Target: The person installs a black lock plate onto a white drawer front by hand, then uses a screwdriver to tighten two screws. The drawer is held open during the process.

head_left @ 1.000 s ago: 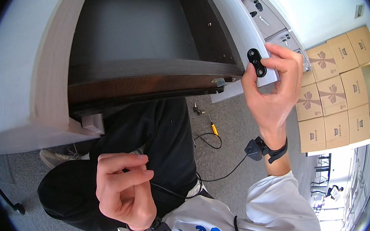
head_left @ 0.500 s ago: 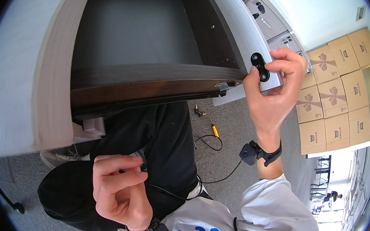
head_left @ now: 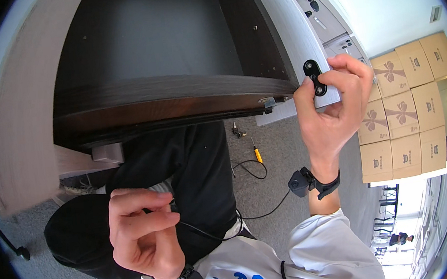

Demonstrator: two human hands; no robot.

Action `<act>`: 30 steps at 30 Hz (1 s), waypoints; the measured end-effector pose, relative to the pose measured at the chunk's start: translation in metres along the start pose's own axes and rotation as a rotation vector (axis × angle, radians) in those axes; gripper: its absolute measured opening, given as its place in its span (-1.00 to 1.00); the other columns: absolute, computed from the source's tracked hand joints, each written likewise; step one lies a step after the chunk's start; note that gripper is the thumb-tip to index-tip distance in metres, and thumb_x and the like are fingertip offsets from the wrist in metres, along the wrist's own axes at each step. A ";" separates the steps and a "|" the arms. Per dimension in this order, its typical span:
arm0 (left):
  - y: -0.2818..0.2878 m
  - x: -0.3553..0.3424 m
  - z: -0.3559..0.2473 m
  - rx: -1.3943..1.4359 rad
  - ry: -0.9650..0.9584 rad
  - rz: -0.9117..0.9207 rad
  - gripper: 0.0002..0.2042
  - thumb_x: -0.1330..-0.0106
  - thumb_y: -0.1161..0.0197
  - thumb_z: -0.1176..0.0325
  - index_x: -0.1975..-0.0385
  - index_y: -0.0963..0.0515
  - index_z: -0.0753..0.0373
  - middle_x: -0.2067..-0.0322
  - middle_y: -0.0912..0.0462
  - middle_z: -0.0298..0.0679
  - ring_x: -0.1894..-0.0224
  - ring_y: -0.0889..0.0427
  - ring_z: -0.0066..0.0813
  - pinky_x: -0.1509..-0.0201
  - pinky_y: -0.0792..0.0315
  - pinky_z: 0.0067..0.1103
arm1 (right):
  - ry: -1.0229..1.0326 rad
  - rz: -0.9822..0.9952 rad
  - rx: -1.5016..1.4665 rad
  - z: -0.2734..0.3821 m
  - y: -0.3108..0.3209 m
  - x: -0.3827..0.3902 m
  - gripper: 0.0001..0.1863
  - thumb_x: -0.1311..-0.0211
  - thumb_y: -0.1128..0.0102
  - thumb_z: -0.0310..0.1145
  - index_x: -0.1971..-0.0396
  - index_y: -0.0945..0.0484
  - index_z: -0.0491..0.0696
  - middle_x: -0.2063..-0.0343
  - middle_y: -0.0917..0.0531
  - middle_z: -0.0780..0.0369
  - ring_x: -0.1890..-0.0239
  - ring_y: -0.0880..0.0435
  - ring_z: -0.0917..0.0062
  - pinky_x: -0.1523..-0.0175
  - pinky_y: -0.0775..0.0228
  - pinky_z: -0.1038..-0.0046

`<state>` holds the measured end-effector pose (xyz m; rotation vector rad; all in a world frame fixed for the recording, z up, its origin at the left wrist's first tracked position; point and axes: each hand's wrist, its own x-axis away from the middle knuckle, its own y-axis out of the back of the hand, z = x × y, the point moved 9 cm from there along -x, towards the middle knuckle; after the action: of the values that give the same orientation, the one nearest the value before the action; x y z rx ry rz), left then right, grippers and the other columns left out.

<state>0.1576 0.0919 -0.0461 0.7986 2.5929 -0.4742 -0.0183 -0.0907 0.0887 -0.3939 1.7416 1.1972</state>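
A black oblong fitting (head_left: 311,67) with round screw heads sits against the pale wood-grain front panel (head_left: 279,24) of a dark drawer (head_left: 160,38). My right hand (head_left: 333,104) pinches this fitting, thumb on its near side and fingertips at its right edge. Lower left, above my black trousers, my left hand (head_left: 144,236) is held with its fingers curled in. Whatever lies between those fingertips, if anything, is hidden. Under the drawer's rim, a small metal and clear bracket (head_left: 269,103) shows near the corner.
A yellow-handled screwdriver (head_left: 258,155) lies on the grey carpet beside a black cable (head_left: 254,175) and small dark parts (head_left: 237,130). Another pale panel (head_left: 19,116) rises at the left. Cardboard boxes (head_left: 403,108) are stacked at the right; a person (head_left: 401,238) is far off.
The pale left panel has shifted left and toward me in view, uncovering more of the drawer. Both hands have stayed nearly in place, the right still on the black fitting.
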 end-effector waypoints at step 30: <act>-0.167 -0.062 -0.063 -0.102 -0.304 0.143 -0.62 0.00 -0.44 0.55 0.11 -0.66 0.19 0.59 -0.48 -0.31 0.56 -0.53 -0.48 0.44 -0.46 -0.59 | -0.007 -0.083 -0.099 -0.014 0.006 0.003 -0.61 0.37 -0.40 -0.68 0.40 -0.54 -0.08 0.17 -0.54 0.14 0.21 -0.57 0.31 0.17 -0.46 0.40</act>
<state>0.0898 -0.0409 0.0707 0.8024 2.2440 -0.3850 -0.0311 -0.0992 0.0898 -0.5155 1.6489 1.2263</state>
